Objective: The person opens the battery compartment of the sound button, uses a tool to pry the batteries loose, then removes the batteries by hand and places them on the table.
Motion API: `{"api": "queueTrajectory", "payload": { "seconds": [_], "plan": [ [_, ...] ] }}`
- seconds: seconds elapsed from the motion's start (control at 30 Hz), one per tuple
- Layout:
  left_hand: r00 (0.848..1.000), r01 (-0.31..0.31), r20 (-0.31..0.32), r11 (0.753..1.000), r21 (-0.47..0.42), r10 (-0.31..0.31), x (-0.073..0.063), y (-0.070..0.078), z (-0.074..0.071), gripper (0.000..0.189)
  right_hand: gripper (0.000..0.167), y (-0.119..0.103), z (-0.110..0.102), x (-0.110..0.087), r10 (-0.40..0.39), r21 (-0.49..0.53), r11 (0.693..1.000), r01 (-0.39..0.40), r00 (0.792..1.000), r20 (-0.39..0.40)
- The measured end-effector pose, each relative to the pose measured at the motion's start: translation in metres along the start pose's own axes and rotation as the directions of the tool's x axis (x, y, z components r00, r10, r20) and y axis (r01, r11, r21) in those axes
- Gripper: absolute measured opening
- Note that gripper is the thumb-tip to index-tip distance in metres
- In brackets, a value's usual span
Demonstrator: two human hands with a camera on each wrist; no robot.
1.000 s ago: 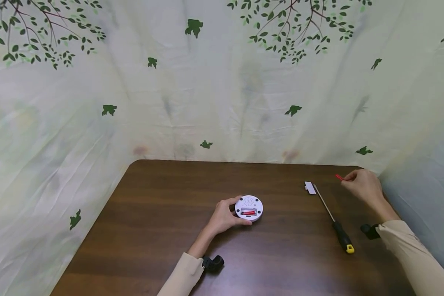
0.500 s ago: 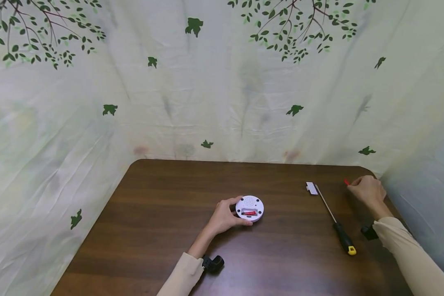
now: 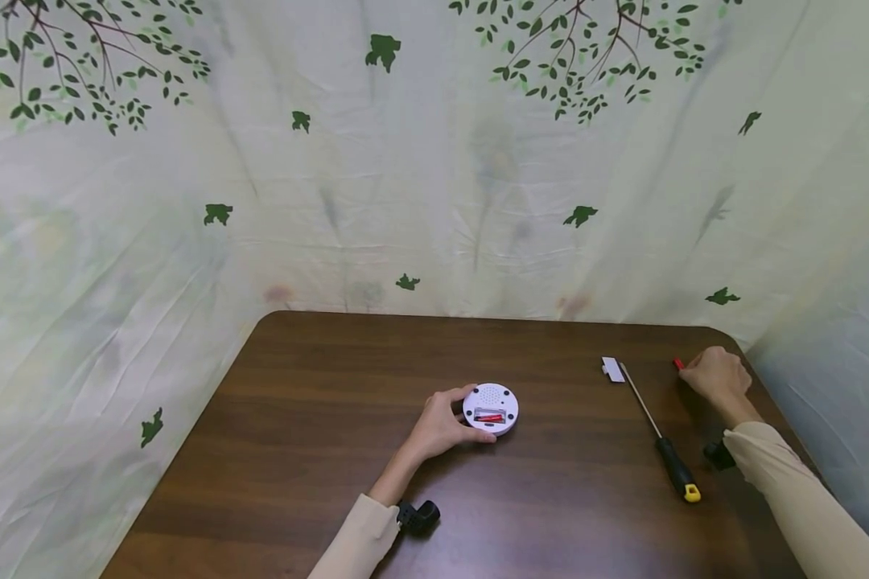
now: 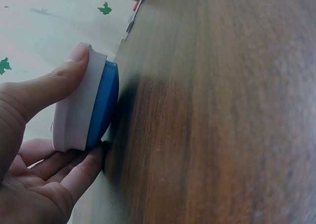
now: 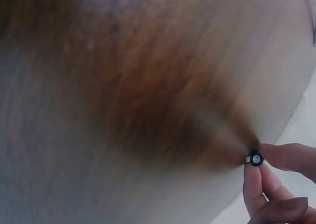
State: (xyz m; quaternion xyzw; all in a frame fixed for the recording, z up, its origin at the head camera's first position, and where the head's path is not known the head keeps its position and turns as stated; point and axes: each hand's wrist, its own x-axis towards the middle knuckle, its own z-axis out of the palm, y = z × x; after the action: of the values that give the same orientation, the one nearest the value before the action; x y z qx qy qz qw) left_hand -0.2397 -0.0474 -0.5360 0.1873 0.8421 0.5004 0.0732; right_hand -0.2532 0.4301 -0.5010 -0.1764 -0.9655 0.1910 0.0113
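the right hand (image 3: 717, 376) pinches a small red battery (image 3: 677, 363) at its fingertips, well apart from the round white device (image 3: 491, 408) gripped by the left hand (image 3: 438, 425); likely best carried level.

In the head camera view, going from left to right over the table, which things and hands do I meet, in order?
Left hand → round white device that it grips → small white cover → screwdriver → red battery → right hand that pinches it.
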Motion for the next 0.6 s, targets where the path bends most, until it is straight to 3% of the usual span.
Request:
{"api": "queueTrajectory", "payload": {
  "seconds": [0.43,0.6],
  "plan": [
    [1.0,0.002,0.007,0.999,-0.036,-0.001,-0.001,-0.001,-0.001,0.09,0.025,-0.006,-0.003,-0.004,0.019,-0.027,0.999,-0.019,0.999,0.027],
    [1.0,0.012,0.01,0.999,-0.029,-0.012,0.0,-0.001,-0.002,0.091,0.038,-0.011,-0.002,-0.006,0.041,-0.045,0.998,-0.04,0.999,0.014]
  ]
}}
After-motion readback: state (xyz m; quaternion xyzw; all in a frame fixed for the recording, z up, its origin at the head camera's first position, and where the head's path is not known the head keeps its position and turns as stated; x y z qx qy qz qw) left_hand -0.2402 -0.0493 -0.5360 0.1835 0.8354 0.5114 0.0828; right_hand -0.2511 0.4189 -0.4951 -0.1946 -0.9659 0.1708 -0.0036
